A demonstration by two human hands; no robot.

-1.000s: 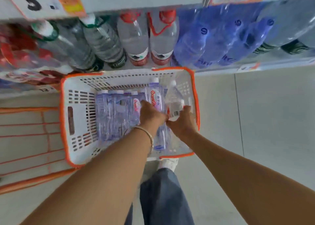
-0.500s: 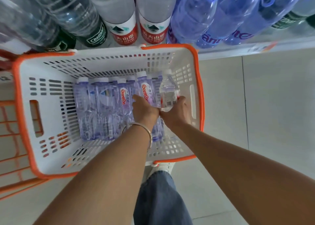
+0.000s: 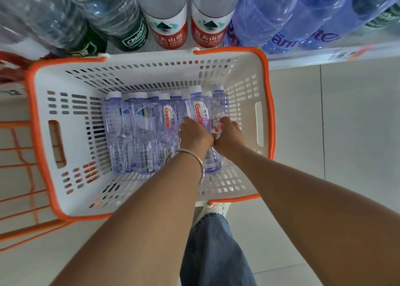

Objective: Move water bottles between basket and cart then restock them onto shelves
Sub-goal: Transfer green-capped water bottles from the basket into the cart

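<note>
I see both arms reach straight down into the white plastic basket with the orange rim (image 3: 265, 95). The left hand (image 3: 194, 134) curls around a clear purple water bottle (image 3: 200, 114) lying inside it. The right hand (image 3: 229, 135) pinches the clear red-label bottle (image 3: 217, 118) beside it.
</note>
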